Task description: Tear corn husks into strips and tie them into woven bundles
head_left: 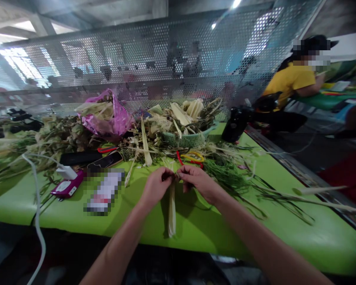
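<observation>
My left hand (159,184) and my right hand (195,180) meet above the middle of the green table, fingertips pinched close together. Between them is the upper end of a pale folded husk strip (172,215), whose lower part hangs down toward the table's front edge. My left fingers are closed on the strip. The right thumb and fingers pinch at its top beside them; whatever small piece lies in that pinch is hidden. Just behind my hands lie scissors with yellow and red handles (192,157). Green fine strands (231,176) lie to the right of my right hand.
A green basket (190,139) heaped with dry husks stands behind, beside a pink plastic bag (118,118) of husks. Phones (109,160), a purple power strip (68,186) and a white cable (37,213) lie left. A dark bottle (236,122) stands right. A person in yellow (293,81) sits beyond.
</observation>
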A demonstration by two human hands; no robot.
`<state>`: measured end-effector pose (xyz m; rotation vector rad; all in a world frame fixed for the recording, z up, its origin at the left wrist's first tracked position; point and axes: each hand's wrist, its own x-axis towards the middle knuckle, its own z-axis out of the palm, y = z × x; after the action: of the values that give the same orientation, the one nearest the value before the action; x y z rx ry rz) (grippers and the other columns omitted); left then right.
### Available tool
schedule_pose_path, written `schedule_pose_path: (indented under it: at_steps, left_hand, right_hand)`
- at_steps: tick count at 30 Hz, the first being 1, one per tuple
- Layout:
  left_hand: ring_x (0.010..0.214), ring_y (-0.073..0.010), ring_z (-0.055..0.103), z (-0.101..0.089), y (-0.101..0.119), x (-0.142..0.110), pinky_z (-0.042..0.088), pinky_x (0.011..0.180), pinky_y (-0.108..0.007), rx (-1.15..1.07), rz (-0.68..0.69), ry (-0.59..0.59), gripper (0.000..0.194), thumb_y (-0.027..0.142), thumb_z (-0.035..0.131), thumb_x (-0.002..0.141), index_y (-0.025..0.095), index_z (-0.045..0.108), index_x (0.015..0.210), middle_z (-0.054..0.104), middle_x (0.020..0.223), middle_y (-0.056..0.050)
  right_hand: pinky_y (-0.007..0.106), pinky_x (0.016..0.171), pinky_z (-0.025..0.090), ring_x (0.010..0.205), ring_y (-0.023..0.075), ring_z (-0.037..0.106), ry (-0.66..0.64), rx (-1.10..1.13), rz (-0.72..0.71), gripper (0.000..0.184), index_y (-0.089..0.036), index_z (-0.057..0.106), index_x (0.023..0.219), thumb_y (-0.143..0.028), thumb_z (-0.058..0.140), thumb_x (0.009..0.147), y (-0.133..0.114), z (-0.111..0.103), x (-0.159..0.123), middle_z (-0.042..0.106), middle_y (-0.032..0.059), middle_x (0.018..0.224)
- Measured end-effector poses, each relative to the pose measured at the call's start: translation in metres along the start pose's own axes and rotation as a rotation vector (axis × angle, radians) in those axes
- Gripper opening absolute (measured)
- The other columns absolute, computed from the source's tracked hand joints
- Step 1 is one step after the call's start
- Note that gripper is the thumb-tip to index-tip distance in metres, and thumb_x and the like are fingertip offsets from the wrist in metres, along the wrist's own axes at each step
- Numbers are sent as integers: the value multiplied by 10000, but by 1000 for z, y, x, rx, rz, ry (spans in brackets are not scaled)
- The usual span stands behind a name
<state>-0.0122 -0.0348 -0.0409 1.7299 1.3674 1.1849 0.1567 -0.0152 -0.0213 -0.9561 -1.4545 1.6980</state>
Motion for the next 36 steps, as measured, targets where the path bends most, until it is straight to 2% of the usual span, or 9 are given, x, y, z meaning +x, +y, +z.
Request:
schedule_pose_path:
  at_steps: [4, 8, 11, 14, 16, 19, 23, 27, 36]
  left_hand:
    - [740, -137, 570, 0, -2, 0, 434, 703, -267, -15, -3, 7, 101, 113, 539, 758, 174, 599, 810, 635, 781, -1]
    - [715, -134, 550, 0, -5, 1, 432, 681, -266, -81, -28, 4, 41, 159, 554, 776, 174, 568, 812, 602, 766, -2]
    - [680, -122, 538, -1, -3, 2, 434, 659, -261, -204, -87, 19, 39, 203, 556, 794, 172, 534, 803, 563, 743, 5]
    - [646, -111, 537, -1, 2, 2, 441, 651, -260, -328, -146, 22, 85, 234, 564, 800, 170, 508, 792, 549, 727, 11]
    - [645, -108, 541, -1, 5, 2, 447, 651, -260, -375, -158, 11, 96, 242, 562, 805, 170, 499, 790, 556, 733, 8]
    - [670, -109, 542, 0, 5, 1, 453, 657, -257, -393, -143, -2, 95, 232, 559, 807, 172, 489, 786, 544, 745, 10]
    - [682, -109, 521, 2, 0, 2, 443, 663, -255, -333, -97, -9, 79, 213, 549, 814, 175, 484, 791, 513, 739, 19]
    - [706, -119, 513, 3, -2, 1, 448, 673, -265, -304, -54, -38, 65, 220, 530, 830, 176, 484, 814, 513, 773, 7]
    - [683, -111, 528, 5, -3, 3, 446, 663, -259, -364, -79, -55, 90, 234, 558, 815, 173, 495, 797, 521, 749, 11]
  right_hand:
    - [217, 428, 398, 439, 102, 542, -111, 226, 122, 215, -192, 499, 855, -381, 593, 816, -5, -1, -6, 627, 5, 673]
    - [194, 405, 314, 442, 73, 407, 26, 268, 0, 280, -194, 534, 937, -328, 678, 737, -13, -9, -7, 503, -50, 578]
    - [209, 401, 249, 454, 63, 340, 194, 78, -100, 258, -188, 557, 874, -317, 696, 699, -13, -18, -4, 463, -52, 614]
    - [226, 457, 310, 523, 99, 413, 343, -308, -177, 162, -186, 586, 794, -316, 654, 726, -9, -24, 0, 513, -16, 658]
    - [253, 528, 367, 609, 132, 476, 407, -572, -280, 127, -193, 644, 826, -296, 638, 752, -7, -24, 0, 580, 30, 784]
    - [278, 608, 399, 719, 161, 528, 352, -721, -413, 163, -218, 695, 930, -273, 620, 797, -5, -16, 0, 600, 65, 962]
    - [293, 704, 427, 844, 189, 568, 218, -681, -446, 174, -219, 707, 955, -241, 650, 792, -1, -4, 3, 618, 55, 947]
    - [306, 775, 434, 848, 186, 583, 247, -707, -445, 90, -196, 698, 851, -182, 668, 767, 3, 1, 4, 630, 39, 882]
    - [291, 700, 402, 793, 180, 548, 280, -903, -436, 47, -190, 600, 762, -165, 579, 796, 2, 5, 2, 593, 38, 835]
